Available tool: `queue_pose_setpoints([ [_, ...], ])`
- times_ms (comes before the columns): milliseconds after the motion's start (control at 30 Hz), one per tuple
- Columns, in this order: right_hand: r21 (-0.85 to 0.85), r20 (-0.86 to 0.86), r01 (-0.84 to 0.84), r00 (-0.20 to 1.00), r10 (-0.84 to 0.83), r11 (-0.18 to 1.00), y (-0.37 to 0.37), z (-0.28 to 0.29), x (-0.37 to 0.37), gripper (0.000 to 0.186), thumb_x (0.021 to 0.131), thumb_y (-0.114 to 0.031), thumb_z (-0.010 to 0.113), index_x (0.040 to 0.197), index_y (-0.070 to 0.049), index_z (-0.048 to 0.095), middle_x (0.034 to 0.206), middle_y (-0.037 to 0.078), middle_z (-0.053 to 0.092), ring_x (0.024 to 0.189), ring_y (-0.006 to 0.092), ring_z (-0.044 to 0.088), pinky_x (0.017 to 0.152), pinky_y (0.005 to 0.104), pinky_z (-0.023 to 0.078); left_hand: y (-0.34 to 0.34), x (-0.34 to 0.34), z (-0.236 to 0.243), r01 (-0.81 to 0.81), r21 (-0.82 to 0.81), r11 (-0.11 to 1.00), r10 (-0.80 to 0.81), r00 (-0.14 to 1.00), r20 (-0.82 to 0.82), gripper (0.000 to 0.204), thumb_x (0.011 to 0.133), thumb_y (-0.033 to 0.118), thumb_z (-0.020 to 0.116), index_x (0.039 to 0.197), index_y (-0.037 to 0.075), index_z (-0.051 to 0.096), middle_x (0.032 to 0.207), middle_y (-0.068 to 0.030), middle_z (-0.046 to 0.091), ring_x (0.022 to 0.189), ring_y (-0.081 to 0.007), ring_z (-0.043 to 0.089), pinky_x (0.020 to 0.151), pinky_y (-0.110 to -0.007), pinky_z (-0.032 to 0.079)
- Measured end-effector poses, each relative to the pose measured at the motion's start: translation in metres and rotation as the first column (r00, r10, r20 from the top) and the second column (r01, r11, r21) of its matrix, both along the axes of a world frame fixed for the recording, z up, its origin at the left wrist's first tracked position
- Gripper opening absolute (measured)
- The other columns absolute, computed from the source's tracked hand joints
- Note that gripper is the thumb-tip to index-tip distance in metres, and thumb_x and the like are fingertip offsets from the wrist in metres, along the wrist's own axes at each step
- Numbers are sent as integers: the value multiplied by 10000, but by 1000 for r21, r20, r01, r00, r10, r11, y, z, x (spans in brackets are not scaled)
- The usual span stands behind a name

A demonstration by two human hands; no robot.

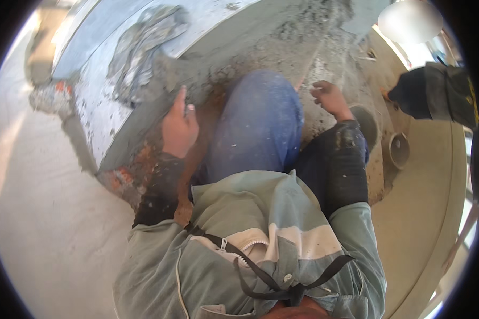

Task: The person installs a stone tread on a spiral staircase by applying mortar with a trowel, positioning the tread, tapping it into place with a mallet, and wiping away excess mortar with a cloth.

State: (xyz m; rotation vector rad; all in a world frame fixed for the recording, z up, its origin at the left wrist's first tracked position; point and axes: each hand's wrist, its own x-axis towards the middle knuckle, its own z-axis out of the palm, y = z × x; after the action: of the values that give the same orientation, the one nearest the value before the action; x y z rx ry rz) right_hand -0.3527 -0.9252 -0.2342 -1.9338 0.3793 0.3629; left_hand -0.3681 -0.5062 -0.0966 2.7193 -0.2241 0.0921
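My left hand [180, 127] is closed on a flat plastering float [138, 133] smeared with grey mortar. The float lies pressed against the low grey wall [106, 32] in front of me. A lump of wet mortar [143, 48] sticks to the wall just above it. My right hand [330, 98] reaches toward rough, crumbly mortar [303, 37] on the right, fingers loosely curled, beside a thin pale strip [310, 72]. Whether it grips anything is unclear. My knee in blue trousers [261, 122] is raised between both hands.
Two round pipe openings [398, 150] sit in the beige floor at right, near a dark bag-like object [436, 93]. Orange brick bits [123, 175] show at the wall's foot. Smooth concrete floor [42, 212] spreads to the left.
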Motion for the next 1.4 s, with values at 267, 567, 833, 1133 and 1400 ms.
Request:
queue_pose_setpoints([
  [267, 71, -13, -39, 999, 40, 997, 15, 7, -2, 422, 885, -219, 714, 1223, 29, 664, 901, 132, 724, 720, 178, 692, 633, 318, 506, 67, -37, -92, -163, 433, 886, 390, 768, -508, 837, 944, 148, 493, 1538, -157, -12, 1028, -278, 714, 981, -402, 700, 945, -518, 466],
  [567, 22, 0, 34, 999, -34, 999, -15, 9, -5, 463, 890, -237, 703, 1256, 42, 653, 1004, 180, 738, 799, 212, 732, 693, 330, 551, 98, -3, -161, -73, 518, 852, 364, 794, -487, 414, 940, 231, 579, 1244, -43, 645, 936, -193, 733, 895, -376, 703, 826, -517, 540],
  [833, -197, 104, -80, 989, 102, 977, 3, -14, -1, 494, 813, -312, 726, 1181, 16, 710, 1179, 240, 703, 1145, 379, 658, 1004, 433, 506, 179, -29, -267, -155, 742, 652, 404, 900, -166, 271, 962, 259, 586, 966, 17, 707, 909, -179, 706, 877, -354, 690, 816, -514, 521],
  [1133, -194, 116, -60, 990, 83, 979, 9, -6, 0, 477, 824, -319, 743, 1193, -21, 706, 1107, 229, 718, 1075, 378, 676, 925, 430, 527, 166, -12, -226, -26, 758, 652, 295, 929, -222, 703, 961, 317, 592, 1374, -218, 400, 923, -195, 753, 911, -371, 731, 875, -509, 514],
  [1400, -189, 122, -75, 988, 99, 979, 14, 10, 3, 466, 826, -301, 740, 1199, -25, 704, 1116, 230, 716, 1077, 378, 675, 919, 440, 525, 162, -3, -199, 63, 737, 672, 375, 830, -412, 777, 951, 307, 597, 1397, -260, 312, 961, -223, 744, 963, -377, 721, 916, -512, 505],
])
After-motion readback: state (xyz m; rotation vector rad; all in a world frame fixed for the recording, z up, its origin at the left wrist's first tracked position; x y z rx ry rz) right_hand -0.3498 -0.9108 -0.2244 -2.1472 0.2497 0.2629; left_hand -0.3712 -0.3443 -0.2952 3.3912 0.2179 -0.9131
